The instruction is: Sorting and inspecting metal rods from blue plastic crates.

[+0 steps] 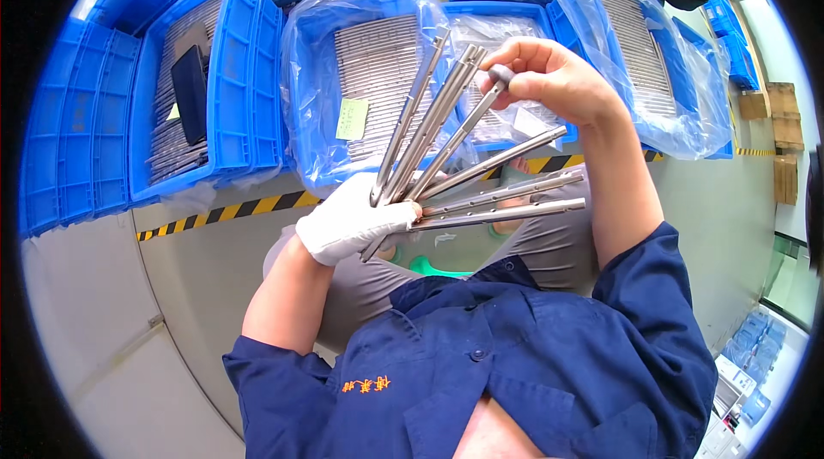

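My left hand [343, 223], in a white glove, is closed round the lower ends of several shiny metal rods [427, 126]. The rods fan out upward and to the right, and small holes show along some of them. Bare and raised at the upper right, my right hand [566, 81] pinches a small dark grey rounded piece [500, 75] between thumb and fingers. That piece meets the upper end of one rod in the fan; whether it is fixed to the rod I cannot tell. Part of my left fingers is hidden behind the rods.
Ahead stands a plastic-lined blue crate [296, 103] of rods with a yellow-green note [352, 118]. Another blue crate [236, 73] at the left holds rods and a black object [190, 94]. More lined crates stand at the right. Black-and-yellow tape [227, 212] crosses the floor.
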Action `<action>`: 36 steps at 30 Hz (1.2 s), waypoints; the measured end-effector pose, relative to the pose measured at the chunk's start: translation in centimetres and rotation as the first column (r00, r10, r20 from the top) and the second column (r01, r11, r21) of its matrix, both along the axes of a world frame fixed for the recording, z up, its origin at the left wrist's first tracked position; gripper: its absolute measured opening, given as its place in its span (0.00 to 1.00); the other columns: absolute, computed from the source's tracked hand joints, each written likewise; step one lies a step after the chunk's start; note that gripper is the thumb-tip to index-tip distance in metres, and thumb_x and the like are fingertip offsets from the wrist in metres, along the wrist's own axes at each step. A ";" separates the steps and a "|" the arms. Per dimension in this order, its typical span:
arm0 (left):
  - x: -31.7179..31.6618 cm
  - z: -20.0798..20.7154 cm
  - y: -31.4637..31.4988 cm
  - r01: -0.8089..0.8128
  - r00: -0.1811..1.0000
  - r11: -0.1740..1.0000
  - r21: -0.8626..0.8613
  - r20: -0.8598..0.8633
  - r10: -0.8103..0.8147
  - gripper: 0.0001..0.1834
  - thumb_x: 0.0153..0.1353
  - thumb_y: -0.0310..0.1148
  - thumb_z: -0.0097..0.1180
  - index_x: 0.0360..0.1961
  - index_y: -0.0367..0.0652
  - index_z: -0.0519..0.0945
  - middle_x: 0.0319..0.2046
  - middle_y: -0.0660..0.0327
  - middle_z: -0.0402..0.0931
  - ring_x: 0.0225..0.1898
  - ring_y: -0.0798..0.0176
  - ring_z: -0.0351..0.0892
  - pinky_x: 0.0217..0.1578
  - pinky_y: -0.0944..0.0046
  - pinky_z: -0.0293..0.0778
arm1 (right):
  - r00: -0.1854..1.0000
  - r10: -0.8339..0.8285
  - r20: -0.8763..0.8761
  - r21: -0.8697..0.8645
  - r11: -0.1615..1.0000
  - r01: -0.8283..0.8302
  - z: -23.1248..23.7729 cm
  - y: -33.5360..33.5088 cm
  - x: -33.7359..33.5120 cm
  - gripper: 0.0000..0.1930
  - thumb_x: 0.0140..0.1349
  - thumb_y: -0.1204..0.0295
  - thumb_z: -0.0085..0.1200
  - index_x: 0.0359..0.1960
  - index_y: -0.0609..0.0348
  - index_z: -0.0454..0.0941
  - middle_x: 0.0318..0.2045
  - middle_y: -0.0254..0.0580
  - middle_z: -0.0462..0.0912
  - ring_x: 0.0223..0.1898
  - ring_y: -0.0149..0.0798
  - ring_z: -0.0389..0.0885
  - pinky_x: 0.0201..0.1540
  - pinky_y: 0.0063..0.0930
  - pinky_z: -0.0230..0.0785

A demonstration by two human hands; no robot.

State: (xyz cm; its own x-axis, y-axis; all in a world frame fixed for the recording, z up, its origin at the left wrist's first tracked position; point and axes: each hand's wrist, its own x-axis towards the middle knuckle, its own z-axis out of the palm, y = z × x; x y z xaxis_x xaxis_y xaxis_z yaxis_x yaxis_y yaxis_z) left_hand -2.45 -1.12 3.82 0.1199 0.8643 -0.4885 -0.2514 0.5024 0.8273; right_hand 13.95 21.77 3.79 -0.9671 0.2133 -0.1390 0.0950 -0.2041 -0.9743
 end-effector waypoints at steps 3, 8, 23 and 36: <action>0.4 0.2 0.0 -0.007 1.000 0.999 -0.049 -0.007 0.007 0.29 0.46 0.38 0.59 0.47 0.32 0.69 0.33 0.59 0.74 0.34 0.70 0.72 0.36 0.72 0.68 | 0.999 0.029 0.030 0.060 0.998 -0.030 -0.2 -0.6 -0.4 0.17 0.49 0.70 0.58 0.41 0.61 0.72 0.32 0.39 0.77 0.35 0.29 0.75 0.42 0.21 0.67; 0.3 0.8 0.4 -0.006 0.995 0.997 0.074 -0.102 0.014 0.20 0.50 0.38 0.54 0.41 0.35 0.71 0.28 0.64 0.73 0.29 0.74 0.67 0.30 0.73 0.65 | 0.996 -0.010 0.083 -0.039 0.999 0.014 -0.8 -0.3 -0.5 0.16 0.50 0.69 0.58 0.40 0.61 0.72 0.31 0.37 0.76 0.34 0.29 0.76 0.41 0.23 0.68; 0.4 0.7 0.0 -0.008 0.988 0.998 -0.055 -0.157 -0.001 0.16 0.49 0.36 0.56 0.37 0.37 0.72 0.23 0.68 0.70 0.25 0.76 0.64 0.26 0.75 0.63 | 0.981 -0.136 -0.139 -0.017 0.991 0.135 0.0 0.0 0.3 0.15 0.51 0.68 0.55 0.41 0.59 0.73 0.36 0.41 0.77 0.38 0.30 0.75 0.46 0.24 0.65; 0.5 0.2 0.2 0.025 0.979 0.993 -0.113 -0.199 -0.048 0.14 0.50 0.38 0.55 0.33 0.37 0.75 0.24 0.66 0.72 0.25 0.75 0.65 0.25 0.74 0.64 | 0.999 -0.036 -0.021 0.067 0.997 0.037 0.0 -1.3 0.0 0.16 0.44 0.79 0.58 0.38 0.61 0.74 0.36 0.43 0.77 0.40 0.34 0.75 0.46 0.26 0.66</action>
